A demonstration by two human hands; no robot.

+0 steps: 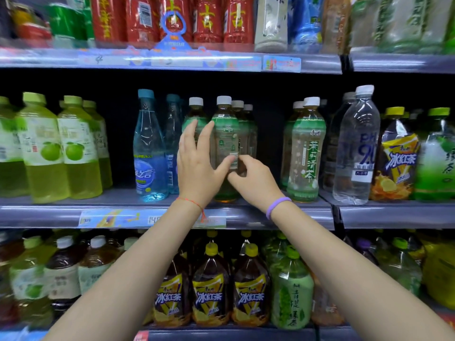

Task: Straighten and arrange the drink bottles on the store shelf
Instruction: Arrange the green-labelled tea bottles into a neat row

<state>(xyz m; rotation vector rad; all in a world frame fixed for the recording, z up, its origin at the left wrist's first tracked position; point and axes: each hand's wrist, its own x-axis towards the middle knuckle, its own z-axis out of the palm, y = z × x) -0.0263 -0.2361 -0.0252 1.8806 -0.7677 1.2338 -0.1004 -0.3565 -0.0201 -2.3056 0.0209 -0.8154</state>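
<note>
A jasmine tea bottle (225, 134) with a white cap and green label stands at the front of the middle shelf (283, 212), its barcode side facing out. My left hand (197, 166) rests against its left side with fingers spread and the thumb on the label. My right hand (253, 180) is curled around the bottle's lower right part. More tea bottles of the same kind stand behind it, and another row (306, 153) stands to the right with a gap between.
Left of my hands are blue water bottles (149, 153) and green apple drinks (44, 148). At the right stand a clear water bottle (357, 148) and an iced tea bottle (396, 163). Red-labelled bottles (206, 18) fill the shelf above; large iced tea bottles (211, 291) fill the one below.
</note>
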